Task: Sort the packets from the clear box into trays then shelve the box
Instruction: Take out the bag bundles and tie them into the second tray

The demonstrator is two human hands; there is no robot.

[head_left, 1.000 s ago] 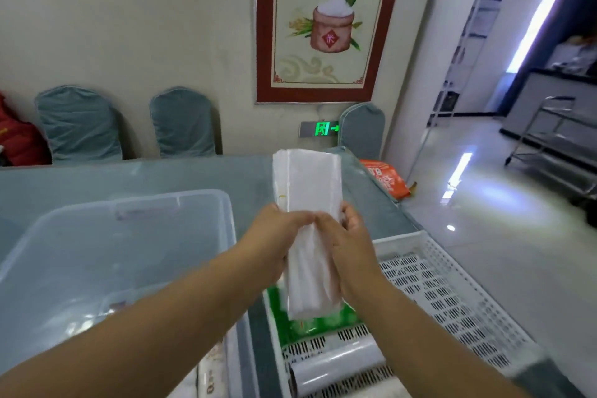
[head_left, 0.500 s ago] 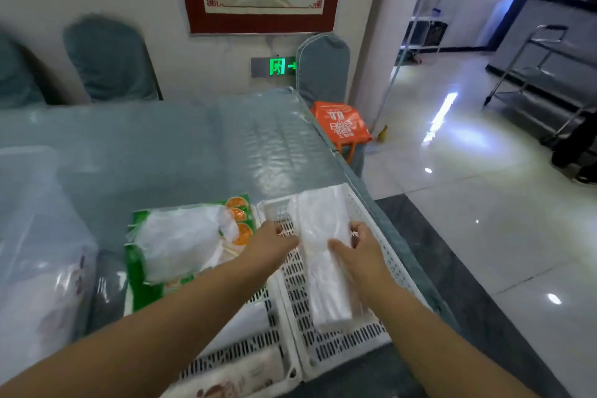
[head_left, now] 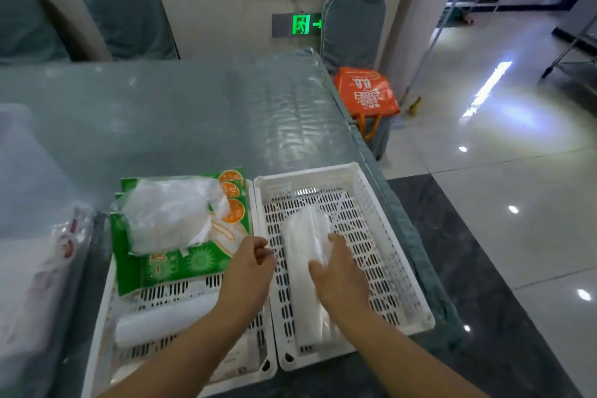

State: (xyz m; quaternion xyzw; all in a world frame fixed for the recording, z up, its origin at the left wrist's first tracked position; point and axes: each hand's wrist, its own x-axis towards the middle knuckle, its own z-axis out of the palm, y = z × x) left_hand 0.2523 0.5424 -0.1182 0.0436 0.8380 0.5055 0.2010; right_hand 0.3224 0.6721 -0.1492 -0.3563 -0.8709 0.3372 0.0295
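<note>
Head view showed the clear box [head_left: 35, 236] at the table's left edge, blurred, with packets inside. Just right of it, the left tray [head_left: 106, 317] held green packets [head_left: 181, 262] under a crumpled clear bag [head_left: 168, 213], likely grouped by kind. The left hand [head_left: 248, 268] hovered over the gap between the trays, fingers loosely curled, holding nothing. The white packet [head_left: 307, 268] lay flat in the right tray [head_left: 371, 191] near the table's right edge, long axis pointing away from the person. The right hand [head_left: 339, 278] rested on it, apparently settling it, its fingers relaxed.
</note>
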